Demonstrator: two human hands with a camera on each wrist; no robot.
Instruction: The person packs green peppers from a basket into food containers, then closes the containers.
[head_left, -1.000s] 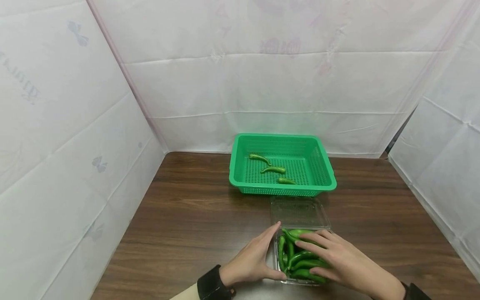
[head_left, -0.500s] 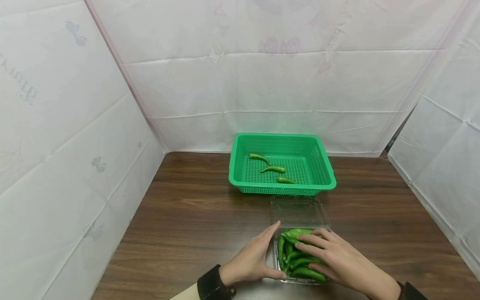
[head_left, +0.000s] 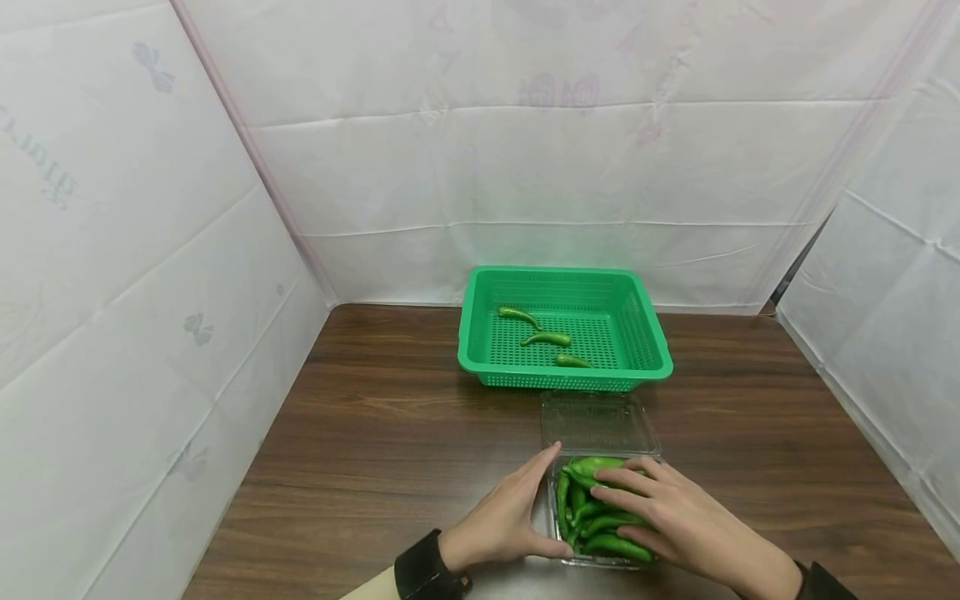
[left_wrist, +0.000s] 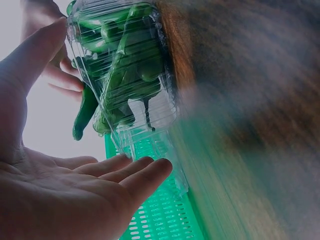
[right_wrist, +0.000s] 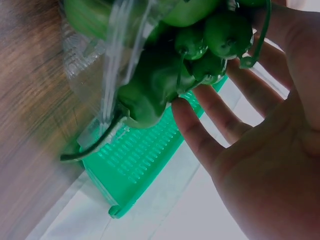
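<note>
A clear plastic clamshell box [head_left: 600, 563] full of green chili peppers [head_left: 581, 500] sits near the table's front edge, its lid [head_left: 597, 423] lying open behind it. My left hand [head_left: 525, 512] lies with straight fingers against the box's left wall, thumb along the front. My right hand [head_left: 663, 508] rests spread over the peppers, fingers laid on top and not curled round any. The left wrist view shows my left hand's palm [left_wrist: 75, 195] beside the box [left_wrist: 125, 75]. In the right wrist view, my right hand's fingers [right_wrist: 210, 125] touch the peppers [right_wrist: 160, 80].
A green perforated basket [head_left: 562, 271] stands just behind the open lid and holds three loose peppers [head_left: 547, 338]. The table is dark wood [head_left: 390, 417], walled in by white sheeting on the left, back and right.
The right hand has shifted slightly over the peppers, pressing them a little flatter. The left hand and the box stay where they were.
</note>
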